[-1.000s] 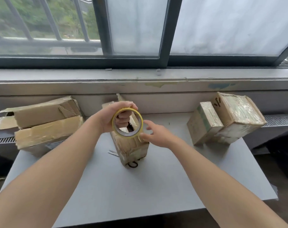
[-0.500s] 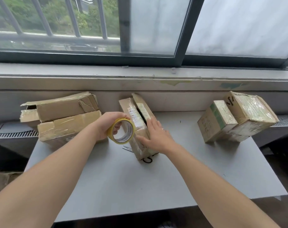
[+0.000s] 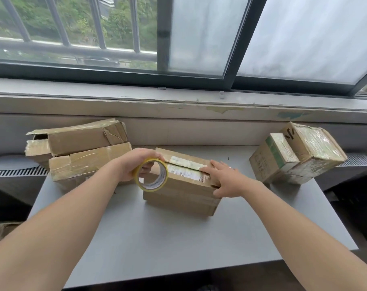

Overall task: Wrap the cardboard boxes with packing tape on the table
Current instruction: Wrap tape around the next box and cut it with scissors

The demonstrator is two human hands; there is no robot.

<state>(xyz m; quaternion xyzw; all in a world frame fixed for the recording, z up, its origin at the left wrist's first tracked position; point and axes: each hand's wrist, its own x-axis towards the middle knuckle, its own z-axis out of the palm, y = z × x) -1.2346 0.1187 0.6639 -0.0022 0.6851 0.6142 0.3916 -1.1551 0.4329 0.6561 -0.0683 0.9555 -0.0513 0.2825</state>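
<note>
Head view: middle cardboard box [image 3: 184, 190] noted laid flat on table [image 3: 178, 244], seam and label up; half second ago stood on end. Judged ready for taping along seam. Tape roll [image 3: 155, 184] gripped by left hand [image 3: 134, 164] at box's left end. Right hand [image 3: 224, 179] pressed flat on right end, fingers straight, thumb at side edge.

Tape roll [image 3: 163, 177] in left hand [image 3: 134, 164]: yellow rim, white core with dark print
Middle box [image 3: 178, 196] under right hand [image 3: 226, 181]: plain brown, white label [image 3: 186, 172] with black print
Stacked boxes [image 3: 84, 152] left of left hand: brown, glossy tan tape bands
Small box [image 3: 262, 164] right of right hand: brown, one green stripe
Large box [image 3: 312, 152] further right: brown, black mark, shiny clear film
Table [image 3: 157, 238]: flat grey
</note>
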